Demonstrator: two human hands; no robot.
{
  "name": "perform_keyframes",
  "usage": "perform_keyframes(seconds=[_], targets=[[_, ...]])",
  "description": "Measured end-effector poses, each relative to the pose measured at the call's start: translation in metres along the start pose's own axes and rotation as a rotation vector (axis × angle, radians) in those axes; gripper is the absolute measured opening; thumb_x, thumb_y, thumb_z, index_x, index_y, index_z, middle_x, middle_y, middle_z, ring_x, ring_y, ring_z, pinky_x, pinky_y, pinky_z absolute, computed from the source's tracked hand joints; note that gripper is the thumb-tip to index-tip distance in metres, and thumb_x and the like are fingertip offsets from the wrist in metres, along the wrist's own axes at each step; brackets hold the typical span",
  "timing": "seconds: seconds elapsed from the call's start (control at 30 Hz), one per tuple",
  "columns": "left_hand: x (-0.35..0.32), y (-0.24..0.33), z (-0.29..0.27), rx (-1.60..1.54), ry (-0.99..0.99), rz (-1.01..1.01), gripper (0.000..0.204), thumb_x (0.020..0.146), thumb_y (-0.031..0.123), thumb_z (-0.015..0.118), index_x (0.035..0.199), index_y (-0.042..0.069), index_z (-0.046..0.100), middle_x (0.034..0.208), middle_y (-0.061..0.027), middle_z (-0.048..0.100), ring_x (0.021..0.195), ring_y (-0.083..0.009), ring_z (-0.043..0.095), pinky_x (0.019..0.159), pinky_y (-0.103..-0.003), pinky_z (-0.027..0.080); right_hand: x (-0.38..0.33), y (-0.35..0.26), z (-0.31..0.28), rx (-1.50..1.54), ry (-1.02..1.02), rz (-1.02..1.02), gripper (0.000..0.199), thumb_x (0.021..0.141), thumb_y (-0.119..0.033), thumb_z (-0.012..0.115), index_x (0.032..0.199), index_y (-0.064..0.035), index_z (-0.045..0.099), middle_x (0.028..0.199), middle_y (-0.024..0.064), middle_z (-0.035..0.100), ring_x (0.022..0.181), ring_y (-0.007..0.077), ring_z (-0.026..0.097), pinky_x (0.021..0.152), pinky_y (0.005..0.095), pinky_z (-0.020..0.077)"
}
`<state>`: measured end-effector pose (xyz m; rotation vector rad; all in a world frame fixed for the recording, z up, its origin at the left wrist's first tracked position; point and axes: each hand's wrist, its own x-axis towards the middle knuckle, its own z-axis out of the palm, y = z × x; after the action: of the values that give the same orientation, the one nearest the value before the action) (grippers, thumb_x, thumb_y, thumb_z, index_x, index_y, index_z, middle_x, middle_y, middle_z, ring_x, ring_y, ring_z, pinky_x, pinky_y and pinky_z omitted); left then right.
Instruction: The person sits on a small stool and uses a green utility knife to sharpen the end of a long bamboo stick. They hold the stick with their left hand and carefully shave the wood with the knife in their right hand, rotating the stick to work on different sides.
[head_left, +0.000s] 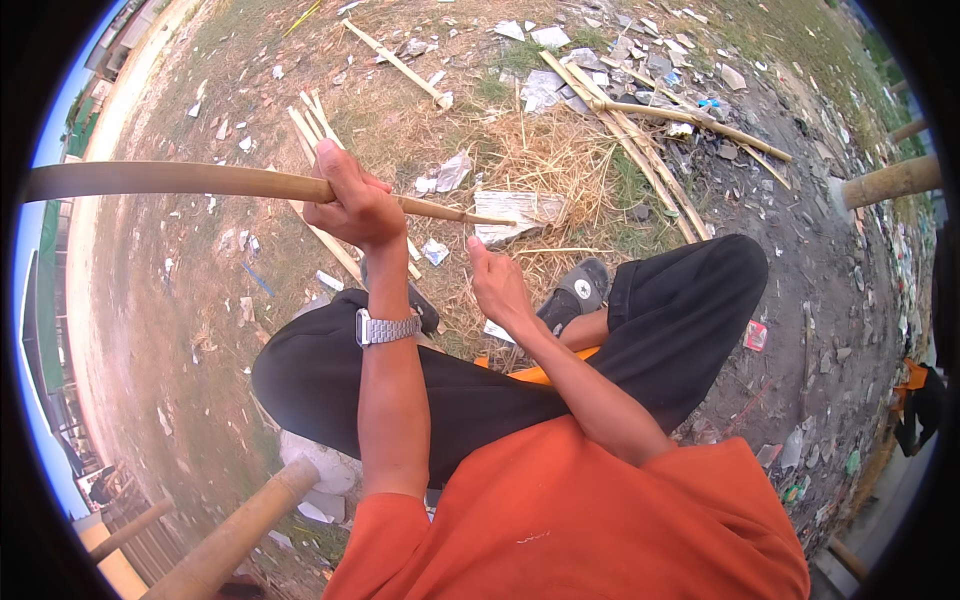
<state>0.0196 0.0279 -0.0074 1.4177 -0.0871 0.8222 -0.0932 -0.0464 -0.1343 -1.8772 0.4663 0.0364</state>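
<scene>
A long bamboo strip (180, 179) runs in from the left side of the picture. My left hand (355, 200) is wrapped round it, with a metal-banded watch on that wrist. Past the fist the strip narrows to a thin end, which lies over a pale, weathered block (505, 212) on the ground between my feet. My right hand (499, 288) is closed, thumb upward, just below that thin end. Its curled fingers face away, so anything inside them is hidden. Whether the right thumb touches the strip I cannot tell.
Split bamboo pieces (640, 150) lie crossed at the far right, others (315, 120) beyond my left hand. Dry straw shavings (550, 150) surround the block. Rubble and litter cover the right side. Thick bamboo poles stand at right (890, 182) and lower left (235, 530).
</scene>
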Motion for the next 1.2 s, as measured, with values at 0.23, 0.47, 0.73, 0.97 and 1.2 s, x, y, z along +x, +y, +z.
perform_keyframes(seconds=[0.23,0.47,0.73,0.97,1.2], targets=[[-0.005,0.005,0.0,0.043,0.007,-0.019,0.048,0.096,0.024,0.045,0.051,0.005,0.043,0.042,0.0005,0.037,0.033,-0.0081,0.036,0.034,-0.024,0.027,0.001,0.019,-0.007,-0.158,-0.038,0.093,0.062,0.098,-0.042,0.032,0.072,0.0077,0.057,0.064,0.03,0.056,0.065,0.0462,0.056,0.068,0.0517,0.0424],[-0.007,0.006,0.001,0.011,-0.019,0.003,0.047,0.095,0.024,0.047,0.053,0.004,0.044,0.042,0.0009,0.036,0.033,-0.0081,0.036,0.034,-0.024,0.027,0.002,0.032,0.006,-0.075,0.004,0.148,0.066,0.098,-0.046,0.031,0.07,0.0078,0.056,0.069,0.0318,0.056,0.07,0.0469,0.056,0.072,0.0513,0.041],[-0.004,0.001,0.004,0.033,-0.016,0.009,0.046,0.095,0.024,0.046,0.054,0.005,0.044,0.043,0.0008,0.037,0.033,-0.0073,0.037,0.034,-0.023,0.026,0.007,0.034,0.012,-0.047,0.073,0.006,0.067,0.098,-0.047,0.031,0.066,0.0077,0.054,0.066,0.0315,0.054,0.068,0.0466,0.054,0.069,0.051,0.0403],[-0.003,0.005,0.003,0.039,-0.03,0.002,0.044,0.095,0.023,0.045,0.054,0.006,0.044,0.044,0.0015,0.037,0.034,-0.0065,0.035,0.034,-0.022,0.026,0.004,0.025,0.004,-0.074,0.056,0.013,0.064,0.098,-0.044,0.031,0.069,0.0078,0.055,0.067,0.0308,0.055,0.069,0.0462,0.055,0.07,0.0511,0.0406],[-0.001,0.006,0.006,0.002,0.004,-0.04,0.045,0.094,0.021,0.046,0.051,0.009,0.035,0.046,0.0017,0.032,0.037,-0.0068,0.031,0.036,-0.023,0.024,0.009,0.024,0.002,-0.025,0.029,0.023,0.066,0.097,-0.047,0.031,0.07,0.0082,0.057,0.069,0.0319,0.056,0.073,0.0472,0.056,0.071,0.0524,0.0409]])
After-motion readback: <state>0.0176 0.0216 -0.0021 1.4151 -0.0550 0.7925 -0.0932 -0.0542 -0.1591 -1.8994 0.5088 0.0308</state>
